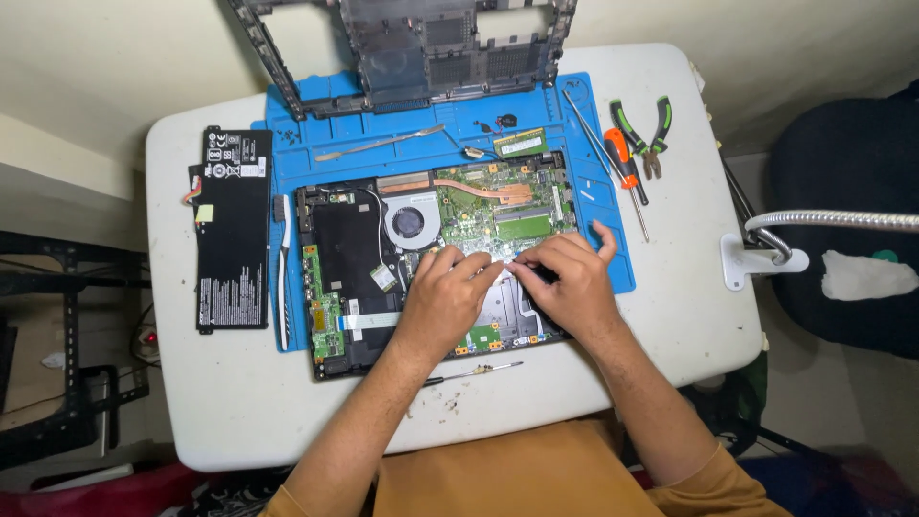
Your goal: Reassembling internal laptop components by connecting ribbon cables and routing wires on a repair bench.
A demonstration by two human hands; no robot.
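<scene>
An opened laptop base lies on a blue work mat, with its green mainboard, round fan and copper heat pipe exposed. My left hand and my right hand rest side by side over the lower middle of the laptop. Their fingertips meet at a small part near the mainboard's lower edge; what they pinch is hidden by the fingers.
A flat black battery lies left of the mat. The removed bottom cover leans at the back. A memory stick, metal pry tool, tweezers, orange screwdriver and green pliers sit at the top and right. A thin screwdriver lies in front.
</scene>
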